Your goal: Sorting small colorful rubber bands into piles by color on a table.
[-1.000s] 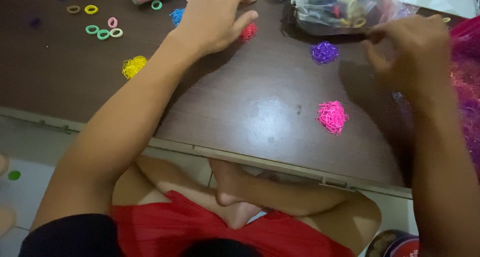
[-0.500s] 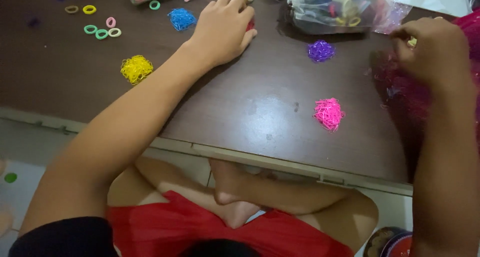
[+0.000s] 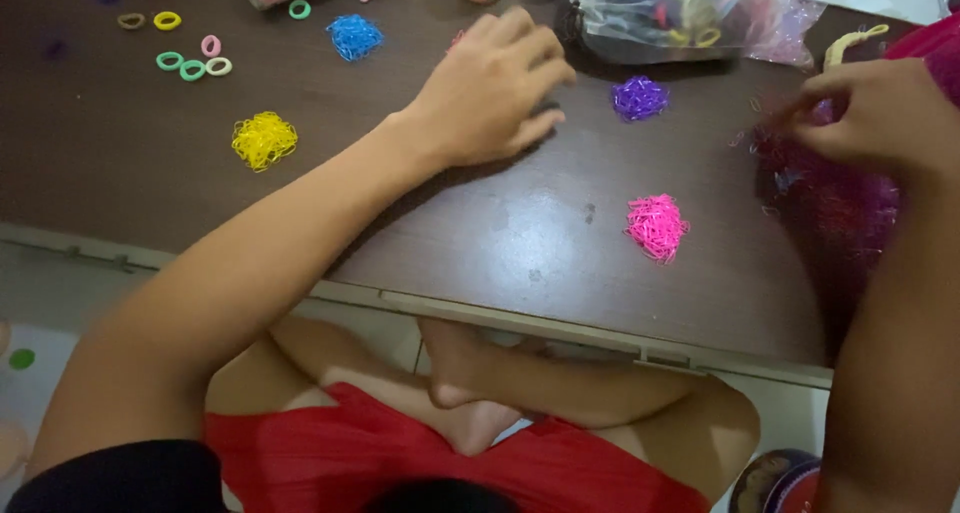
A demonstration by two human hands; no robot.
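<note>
My left hand [image 3: 495,88] lies palm down on the dark brown table [image 3: 480,223], fingers curled toward the top; whatever is under it is hidden. Just right of it sits a small purple pile of tiny rubber bands [image 3: 640,97], with a pink pile [image 3: 657,225] nearer the front edge. My right hand [image 3: 880,113] is at the far right, its fingertips pinched into a loose heap of mixed pink and purple bands [image 3: 850,193].
A blue pile [image 3: 355,35] and a yellow pile [image 3: 264,138] lie to the left, with several small hair-tie rings [image 3: 190,65] beyond. A clear bag of hair ties [image 3: 670,13] sits at the back. A round tin [image 3: 780,483] stands on the floor beside my crossed legs.
My left hand has slid from the red pile at the back toward the table's middle, and the red pile is no longer seen. My right hand dropped lower onto the mixed heap.
</note>
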